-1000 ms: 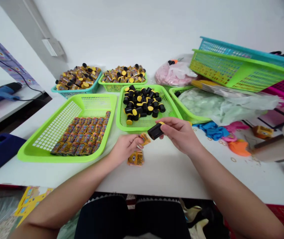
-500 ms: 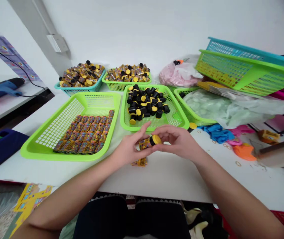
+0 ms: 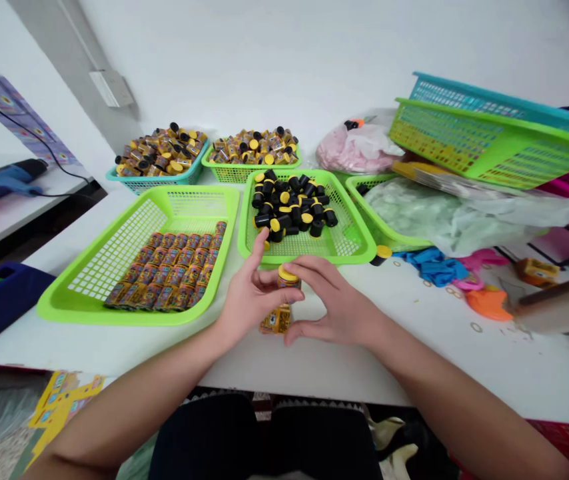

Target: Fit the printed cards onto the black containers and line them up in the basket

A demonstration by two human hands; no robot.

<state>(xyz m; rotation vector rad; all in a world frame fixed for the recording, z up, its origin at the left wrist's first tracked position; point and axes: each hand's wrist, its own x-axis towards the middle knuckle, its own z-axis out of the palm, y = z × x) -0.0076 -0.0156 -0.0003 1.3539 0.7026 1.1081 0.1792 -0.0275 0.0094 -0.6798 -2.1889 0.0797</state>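
Between my left hand (image 3: pixel 253 298) and my right hand (image 3: pixel 333 300) stands a small labelled canister (image 3: pixel 289 285) with a yellow cap, upright. Fingers of both hands press against it. Just below it, a crumpled yellow printed label (image 3: pixel 275 320) lies on the white table (image 3: pixel 334 370), partly hidden by my hands. Loose black canisters with yellow caps (image 3: pixel 292 207) fill the green basket (image 3: pixel 349 240) beyond my fingertips. Rows of labelled canisters (image 3: pixel 164 273) lie in the large green basket (image 3: pixel 114 267) to my left.
Two baskets of mixed canisters (image 3: pixel 159 157) (image 3: pixel 252 157) stand at the back. One black canister (image 3: pixel 380 254) lies on the table. To the right are a pale plastic bag (image 3: pixel 464 217), stacked tilted baskets (image 3: pixel 494 143) and blue rubber items (image 3: pixel 434 270).
The canister has turned from lying sideways to standing upright, cap up, between my hands. My left hand has opened its fingers upward, and the label below shows more fully.
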